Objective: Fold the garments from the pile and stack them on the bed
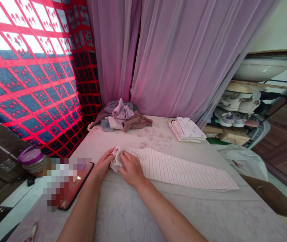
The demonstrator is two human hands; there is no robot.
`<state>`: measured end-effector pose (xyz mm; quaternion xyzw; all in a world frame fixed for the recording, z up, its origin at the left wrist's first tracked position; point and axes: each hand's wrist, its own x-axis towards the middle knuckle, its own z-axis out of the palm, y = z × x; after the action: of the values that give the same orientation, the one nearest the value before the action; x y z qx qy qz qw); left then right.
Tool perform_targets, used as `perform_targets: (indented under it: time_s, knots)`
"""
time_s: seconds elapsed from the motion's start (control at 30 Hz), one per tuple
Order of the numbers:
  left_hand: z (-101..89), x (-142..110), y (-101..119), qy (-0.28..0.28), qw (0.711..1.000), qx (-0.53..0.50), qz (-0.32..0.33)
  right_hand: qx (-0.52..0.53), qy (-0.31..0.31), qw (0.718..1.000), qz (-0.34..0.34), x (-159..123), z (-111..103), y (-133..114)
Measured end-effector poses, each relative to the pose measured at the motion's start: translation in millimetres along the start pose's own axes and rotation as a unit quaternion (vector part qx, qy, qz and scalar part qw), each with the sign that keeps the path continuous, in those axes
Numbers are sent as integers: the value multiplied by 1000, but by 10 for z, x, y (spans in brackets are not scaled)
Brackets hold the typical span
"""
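A pair of white pants with pink stripes (183,168) lies lengthwise across the floral-covered table (138,215), its narrow end toward the right. At the left end, the waistband is bunched up between both hands. My left hand (104,165) grips the outer edge of this gathered cloth, its fingertips partly hidden behind it. With bent fingers, my right hand (132,168) holds the inner side of the same bunch, close beside the left.
Crumpled clothes (137,121) are heaped at the back left. Folded cloths (187,129) form a stack at the back right. Near the left edge lies a red tray-like object (76,188), partly blurred out. Shoes (239,103) fill a rack on the right; purple curtains (178,57) hang behind.
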<state>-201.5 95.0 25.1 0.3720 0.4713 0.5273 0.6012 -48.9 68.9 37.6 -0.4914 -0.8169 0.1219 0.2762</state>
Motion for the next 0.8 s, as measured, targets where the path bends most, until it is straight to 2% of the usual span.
perform_targets:
  time_s: [0.13,0.23,0.37,0.43,0.53,0.63,0.7,0.8]
  knots:
    - [20,50,41,8,994,88,68,77,42,996,-32,50,-7,106]
    - [8,95,63,14,981,153,116,117,49,990,-63,66,-88,144]
    - [-16,151,54,47,956,244,154,114,37,991,-61,56,-206,133]
    - [-13,164,40,79,950,258,158,90,27,993,-75,45,-241,105]
    - [-4,164,15,105,965,194,142,52,1,993,-107,42,-219,56]
    - [-28,151,-1,95,987,98,90,24,-47,991,-123,58,-98,29]
    - [-65,143,0,92,994,50,38,11,-68,991,-117,70,10,30]
    - [-124,137,16,86,996,12,-11,10,-64,994,-89,79,151,41]
